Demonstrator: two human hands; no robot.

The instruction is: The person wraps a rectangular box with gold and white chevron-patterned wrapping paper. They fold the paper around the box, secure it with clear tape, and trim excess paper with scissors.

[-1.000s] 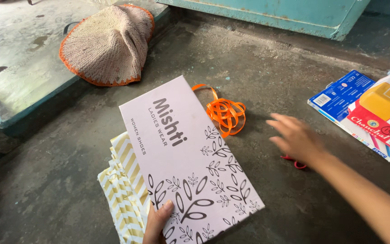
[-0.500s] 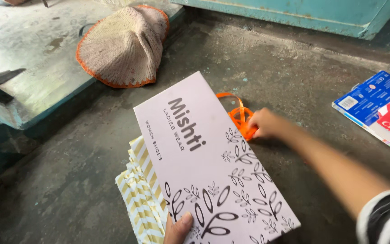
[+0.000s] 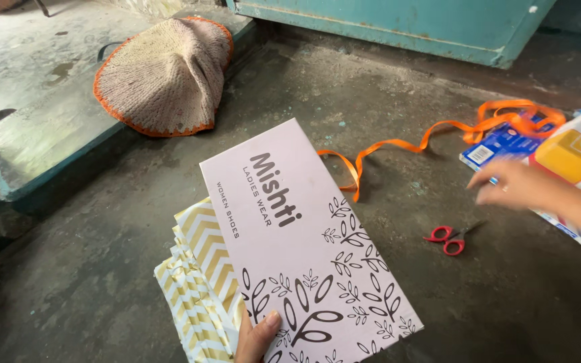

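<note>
**Ribbon drawn out beside the held box**

While the left hand (image 3: pixel 255 336) grips the near edge of the pale pink box (image 3: pixel 304 255), thumb on top of the lid, the right hand (image 3: pixel 509 185) hovers over the floor near the blue packet (image 3: pixel 499 144), fingers loosely curled together. Cannot tell whether it pinches the ribbon; the fingertips are blurred.

- Orange ribbon (image 3: pixel 432 138): trails across the concrete floor (image 3: pixel 384 81) from the box's far corner to a loose heap on the blue packet. Partly uncoiled, a few kinks.
- Gold-and-white chevron paper (image 3: pixel 196 282): folded sheets tucked under the box, fanned out on its left side.
- Red-handled scissors (image 3: pixel 448 238): on the floor just beside the right hand, closed.
- Woven mat with orange edging (image 3: pixel 166 74): on the raised ledge, well apart.

Judgement: handling would go best with the ribbon pulled straight and flat, free of twists. Box should stay level so the paper below does not slip out. Scissors are close enough to reach without releasing the box.
</note>
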